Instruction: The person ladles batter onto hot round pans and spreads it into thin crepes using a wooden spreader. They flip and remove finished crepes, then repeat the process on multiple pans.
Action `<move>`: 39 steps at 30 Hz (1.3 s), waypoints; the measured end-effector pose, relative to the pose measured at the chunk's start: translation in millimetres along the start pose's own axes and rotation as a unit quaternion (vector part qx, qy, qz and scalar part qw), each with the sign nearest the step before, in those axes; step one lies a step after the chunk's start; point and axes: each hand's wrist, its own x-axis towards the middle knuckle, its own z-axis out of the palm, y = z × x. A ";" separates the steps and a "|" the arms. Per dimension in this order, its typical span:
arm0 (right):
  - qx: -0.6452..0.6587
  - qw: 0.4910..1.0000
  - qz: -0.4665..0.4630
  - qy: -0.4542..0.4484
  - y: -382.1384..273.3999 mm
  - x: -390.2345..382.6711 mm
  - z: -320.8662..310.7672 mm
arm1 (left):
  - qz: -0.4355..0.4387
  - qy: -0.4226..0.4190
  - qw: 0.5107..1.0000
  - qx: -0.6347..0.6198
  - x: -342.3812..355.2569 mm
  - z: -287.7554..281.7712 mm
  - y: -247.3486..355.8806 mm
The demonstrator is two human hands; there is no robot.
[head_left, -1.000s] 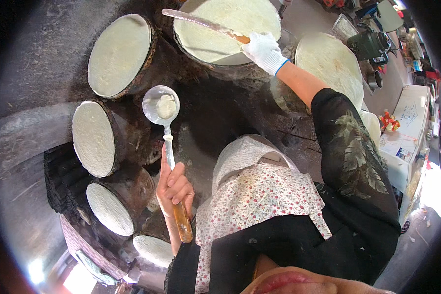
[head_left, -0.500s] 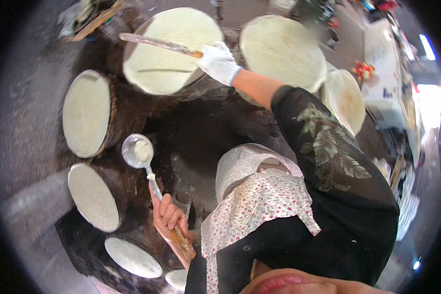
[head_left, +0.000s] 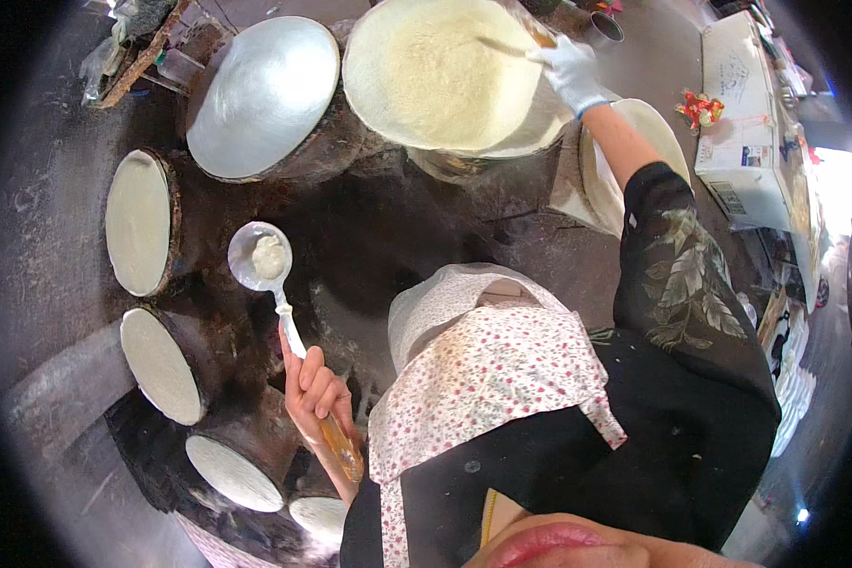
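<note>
My left hand (head_left: pixel 317 398) is closed on the wooden handle of a metal ladle (head_left: pixel 258 248) with pale batter in its bowl. My right hand (head_left: pixel 570 74), in a white glove, grips a wooden-handled spatula (head_left: pixel 541 38) over a large round pale sheet (head_left: pixel 426 76) at the top centre; its blade tip is hard to make out against the sheet. Left of that sheet is a bare silver griddle (head_left: pixel 262 95). Below my right hand, another pale round (head_left: pixel 655 142) is partly hidden by my arm.
Several batter-covered griddles (head_left: pixel 137 222) curve down the left side around dark, stained flooring (head_left: pixel 369 227). A white chest (head_left: pixel 736 114) with a red item (head_left: pixel 699 111) beside it stands at the right, near a metal pot (head_left: pixel 606 29). A floral apron (head_left: pixel 488 369) covers my front.
The pale sheet is gone from the upper griddle, leaving bare metal. My right hand has carried the spatula rightward to the neighbouring round. My left hand still holds the ladle.
</note>
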 end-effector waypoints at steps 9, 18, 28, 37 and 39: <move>0.040 0.990 0.086 -0.108 39.2 -101.7 -28.5 | -0.026 0.070 0.997 -0.002 -27.0 16.9 -132.4; 0.204 0.949 0.210 -0.118 27.8 -74.5 -53.8 | -0.041 0.058 0.997 0.034 -31.9 27.3 -132.2; 0.146 0.920 0.305 -0.197 90.5 31.3 17.3 | -0.009 0.074 0.994 0.076 -43.7 29.5 -137.0; 0.172 0.932 0.231 -0.220 45.0 97.0 5.3 | 0.033 0.125 0.990 0.058 -58.5 46.5 -142.0; 0.224 0.942 0.202 -0.149 28.5 108.5 -40.6 | 0.038 0.118 0.990 0.061 -62.7 45.0 -138.7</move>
